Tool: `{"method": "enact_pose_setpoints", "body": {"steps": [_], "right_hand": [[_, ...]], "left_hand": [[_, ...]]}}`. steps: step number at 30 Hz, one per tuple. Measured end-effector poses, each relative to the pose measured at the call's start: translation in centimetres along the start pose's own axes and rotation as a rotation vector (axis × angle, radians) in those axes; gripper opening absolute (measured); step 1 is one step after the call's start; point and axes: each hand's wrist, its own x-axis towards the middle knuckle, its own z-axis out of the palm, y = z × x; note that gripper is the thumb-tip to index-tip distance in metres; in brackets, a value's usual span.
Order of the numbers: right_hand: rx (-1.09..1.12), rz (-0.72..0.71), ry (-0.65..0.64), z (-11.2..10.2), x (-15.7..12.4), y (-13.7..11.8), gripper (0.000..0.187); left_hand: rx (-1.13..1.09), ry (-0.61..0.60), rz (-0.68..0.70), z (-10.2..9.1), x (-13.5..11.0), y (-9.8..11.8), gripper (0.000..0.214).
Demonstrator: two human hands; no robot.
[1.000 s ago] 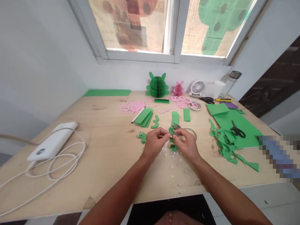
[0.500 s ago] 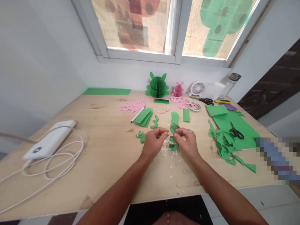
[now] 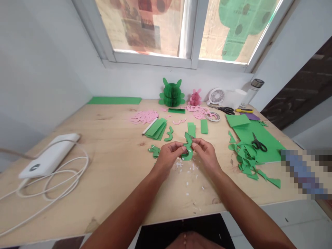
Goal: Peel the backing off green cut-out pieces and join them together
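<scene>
A wavy green paper cutout (image 3: 187, 154) is between my two hands, above the near middle of the table. My left hand (image 3: 171, 157) is closed, its thumb and forefinger pinching the cutout's left edge. On the opposite side my right hand (image 3: 206, 152) is closed at the cutout's upper right edge. A small grey tip pokes out by the right fingers; I cannot make out what it belongs to. Small white paper scraps (image 3: 187, 184) lie on the wood below. Another curved green cutout (image 3: 169, 134) lies beyond my left hand, and green cut pieces (image 3: 154, 151) sit left of it.
Folded green strips (image 3: 156, 129) lie beside a white pen (image 3: 150, 126). Black scissors (image 3: 258, 142) rest on green paper (image 3: 272, 148), near green offcuts (image 3: 245, 155). Behind stand a green paper figure (image 3: 172, 95), a pink one (image 3: 195, 98) and a fan (image 3: 216, 96). A power bank (image 3: 50, 155) with cable lies left.
The green cutout has been raised from the table and now stands between my fingers. My hands have stayed nearly in place. The view has shifted slightly.
</scene>
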Motion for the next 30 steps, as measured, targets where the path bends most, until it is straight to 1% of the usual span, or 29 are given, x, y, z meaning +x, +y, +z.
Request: {"method": "enact_pose_setpoints", "body": {"steps": [4,7,9,12,15,19,24,26,28,30], "right_hand": [[-0.095,0.080,-0.074,-0.1,0.2,0.6,0.021],[-0.105,0.085,-0.093,-0.1,0.3,1.3,0.019],[-0.098,0.071,-0.092,-0.1,0.3,1.4,0.018],[-0.098,0.058,-0.096,-0.1,0.3,1.2,0.016],[-0.082,0.057,-0.105,0.0,0.2,1.0,0.016],[-0.089,0.057,-0.096,0.0,0.2,1.0,0.016],[-0.088,0.044,-0.109,0.1,0.2,0.8,0.015],[-0.093,0.036,-0.118,0.0,0.2,0.8,0.015],[-0.124,0.025,-0.116,0.0,0.1,0.7,0.015],[-0.200,-0.034,-0.079,0.0,0.0,0.6,0.015]], "left_hand": [[-0.040,0.083,0.033,-0.1,0.3,-0.3,0.021],[-0.072,0.120,0.034,-0.1,0.3,-0.2,0.023],[-0.115,0.116,-0.004,0.0,0.2,-0.1,0.024],[-0.182,0.071,-0.088,0.1,0.0,0.2,0.026],[-0.199,0.050,-0.119,0.2,0.0,0.2,0.026],[-0.180,0.075,-0.101,0.2,-0.1,0.3,0.025],[-0.146,0.025,-0.113,0.1,-0.1,0.5,0.022],[-0.121,0.023,-0.108,0.1,0.0,0.4,0.021],[-0.073,0.044,-0.071,0.0,0.1,0.3,0.021],[-0.020,0.084,-0.012,0.0,0.2,0.0,0.021]]}}
